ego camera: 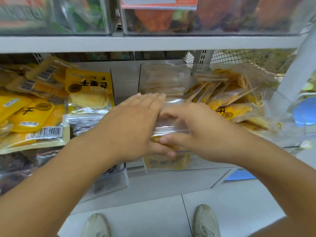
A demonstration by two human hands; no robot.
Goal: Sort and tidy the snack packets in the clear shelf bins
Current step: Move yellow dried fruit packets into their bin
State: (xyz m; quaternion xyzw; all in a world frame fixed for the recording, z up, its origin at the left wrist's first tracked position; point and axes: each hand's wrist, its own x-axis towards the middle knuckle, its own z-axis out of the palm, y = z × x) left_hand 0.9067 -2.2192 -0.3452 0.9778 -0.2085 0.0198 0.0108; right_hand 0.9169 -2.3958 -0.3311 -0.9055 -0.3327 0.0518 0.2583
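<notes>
I have both hands in front of me at the middle clear bin (164,79) on the lower shelf. My left hand (135,124) lies with its fingers straight and together along the left side of a clear packet (172,120), the thumb reaching under it. My right hand (196,129) has its fingers curled over the packet's top and its thumb against the near edge, so the packet is held between the two hands, at the front of that middle bin. Through the plastic I see a yellow bit at its lower end; the rest is blurred.

I count three bins on this shelf. The left bin (119,178) holds yellow packets (89,93): I make out at least four with yellow fronts, two of them showing black characters, plus three barcodes facing up, and dark packets (20,166) beneath that I cannot count. The right bin (290,134) holds a loose heap of clear packets with yellow slices (227,98), too tangled to count. At the back of the middle bin stands a pale stack, blurred.

Above, the upper shelf (153,43) carries two more bins (109,23), with orange and green contents out of focus. A wire mesh panel (239,57) sits behind on the right. On the tiled floor (153,216) below are my two pale shoes (206,221).
</notes>
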